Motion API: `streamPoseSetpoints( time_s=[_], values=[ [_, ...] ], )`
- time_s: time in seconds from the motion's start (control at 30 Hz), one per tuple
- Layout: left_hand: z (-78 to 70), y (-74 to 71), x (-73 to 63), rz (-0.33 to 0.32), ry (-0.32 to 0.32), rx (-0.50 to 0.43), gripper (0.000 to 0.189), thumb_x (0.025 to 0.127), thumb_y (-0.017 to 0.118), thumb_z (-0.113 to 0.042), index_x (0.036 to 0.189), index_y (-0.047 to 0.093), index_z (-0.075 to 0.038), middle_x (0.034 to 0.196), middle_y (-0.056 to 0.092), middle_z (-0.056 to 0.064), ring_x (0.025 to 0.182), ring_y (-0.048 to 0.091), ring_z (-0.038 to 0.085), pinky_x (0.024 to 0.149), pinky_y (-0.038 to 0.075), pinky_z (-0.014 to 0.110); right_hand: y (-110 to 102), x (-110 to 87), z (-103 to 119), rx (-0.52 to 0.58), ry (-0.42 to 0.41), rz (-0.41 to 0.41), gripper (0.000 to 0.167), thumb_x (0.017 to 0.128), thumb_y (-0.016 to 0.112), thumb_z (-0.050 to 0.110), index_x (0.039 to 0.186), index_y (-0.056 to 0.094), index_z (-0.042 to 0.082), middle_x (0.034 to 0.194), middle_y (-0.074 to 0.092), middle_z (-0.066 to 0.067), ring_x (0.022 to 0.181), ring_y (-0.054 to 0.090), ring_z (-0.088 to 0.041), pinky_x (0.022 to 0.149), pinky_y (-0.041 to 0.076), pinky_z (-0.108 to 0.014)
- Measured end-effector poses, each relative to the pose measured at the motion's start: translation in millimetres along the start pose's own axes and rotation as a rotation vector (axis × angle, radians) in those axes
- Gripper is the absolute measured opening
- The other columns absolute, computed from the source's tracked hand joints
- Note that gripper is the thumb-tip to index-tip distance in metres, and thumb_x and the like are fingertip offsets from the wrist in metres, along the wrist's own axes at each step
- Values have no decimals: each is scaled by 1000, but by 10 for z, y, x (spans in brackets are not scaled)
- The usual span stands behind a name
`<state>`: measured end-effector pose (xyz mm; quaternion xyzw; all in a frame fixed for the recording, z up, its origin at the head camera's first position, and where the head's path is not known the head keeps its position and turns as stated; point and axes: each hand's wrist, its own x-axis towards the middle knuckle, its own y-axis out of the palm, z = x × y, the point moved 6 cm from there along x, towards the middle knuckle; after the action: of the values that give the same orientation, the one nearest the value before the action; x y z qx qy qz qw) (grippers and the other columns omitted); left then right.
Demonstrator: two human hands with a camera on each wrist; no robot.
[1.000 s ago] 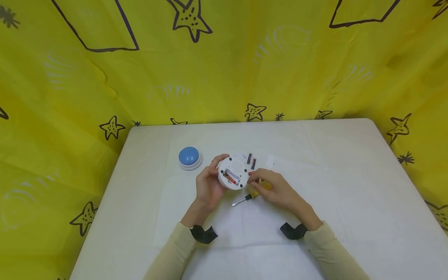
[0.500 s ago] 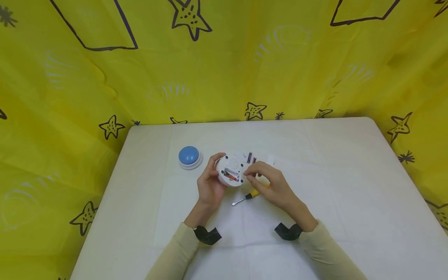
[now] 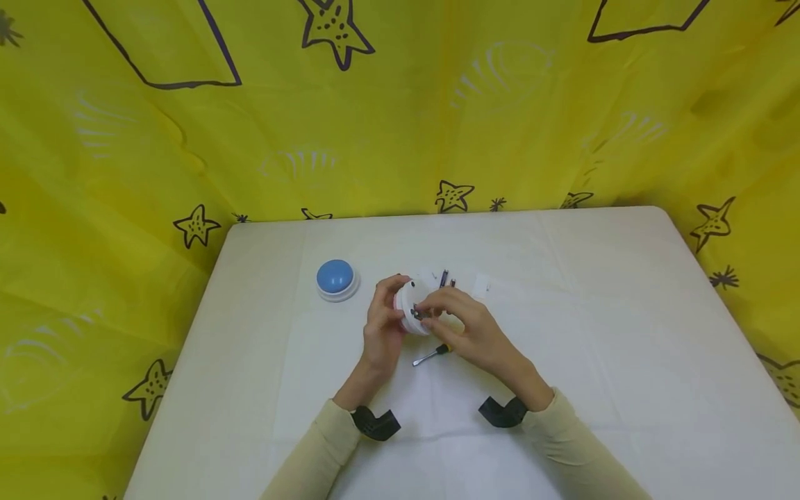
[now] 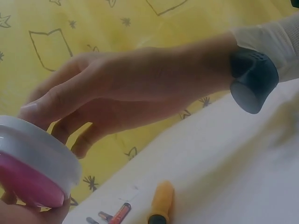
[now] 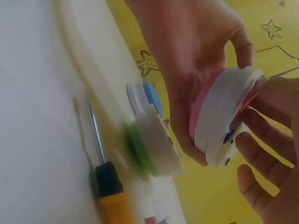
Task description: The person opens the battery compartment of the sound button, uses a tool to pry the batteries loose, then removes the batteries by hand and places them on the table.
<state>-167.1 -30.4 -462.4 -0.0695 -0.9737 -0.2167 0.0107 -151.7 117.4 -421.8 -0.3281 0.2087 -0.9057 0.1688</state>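
Observation:
My left hand (image 3: 382, 330) grips a round push button (image 3: 405, 305) with a white base and pink dome, its underside turned toward my right hand (image 3: 469, 326). In the right wrist view, the pink dome (image 5: 203, 105) rests against the left palm. A battery (image 5: 245, 106) with a red and dark label tilts partly out of the base, and my right thumb and fingers pinch it there. In the head view, the right fingers cover most of the battery compartment. A yellow-handled screwdriver (image 3: 431, 356) lies on the table below the hands.
A blue-domed button (image 3: 335, 276) stands at the left. Another white button with a green dome (image 5: 145, 151) lies dome down behind the hands. Loose batteries (image 3: 444, 278) and a small white piece (image 3: 482, 285) lie on the white table (image 3: 562, 278). A yellow curtain hangs behind.
My right hand has moved left from beside the button onto its underside and now pinches the battery. The left hand has tilted the button so its underside faces more to the right.

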Motion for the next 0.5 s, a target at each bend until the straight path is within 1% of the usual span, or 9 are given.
streamPoseSetpoints(
  time_s=[0.27,0.4,0.5],
  values=[
    [36,7,-7,11,2,62,56,79,38,-8,134,48,-1,128,49,2,107,56,17,87,49,26,40,-10,-36,16,30,1,24,91,77,1,111,70,12,109,69,0,98,63,-13,84,55,-27],
    [33,9,-8,13,-1,62,57,79,38,-8,135,47,-1,128,49,1,105,56,16,86,49,25,42,-35,-95,59,70,-31,23,91,76,-1,110,70,12,106,70,-1,95,61,-12,82,52,-26],
    [31,5,-10,11,-4,62,56,80,38,-9,135,48,-4,129,49,0,107,55,17,88,48,25,43,-65,-172,137,157,-75,20,94,73,-1,111,70,9,106,70,0,95,62,-9,84,51,-21]
  ],
)
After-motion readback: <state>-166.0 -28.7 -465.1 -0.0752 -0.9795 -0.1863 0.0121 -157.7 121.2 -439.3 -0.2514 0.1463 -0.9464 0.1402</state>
